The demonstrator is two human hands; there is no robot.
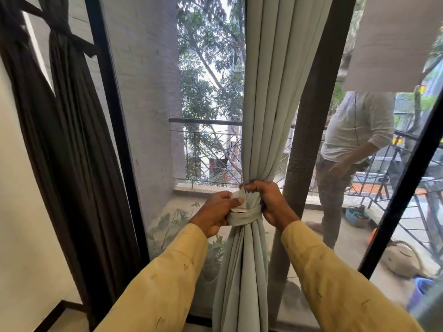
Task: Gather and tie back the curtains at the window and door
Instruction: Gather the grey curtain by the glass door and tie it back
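Observation:
A pale green curtain (268, 97) hangs gathered into a bundle in front of the glass door. A matching fabric tie-back band (249, 215) is wrapped around its waist. My left hand (215, 210) pinches the loose end of the band on the bundle's left side. My right hand (268, 200) grips the gathered curtain and the band from the right. A dark brown curtain (72, 121) hangs at the left, gathered and bound high up with a dark tie (69, 39).
A black door frame (112, 130) stands between the two curtains. Behind the glass are a balcony railing (206, 122), potted plants (172, 226), a person in a white shirt (354, 144) and a bag (400, 259) on the balcony floor.

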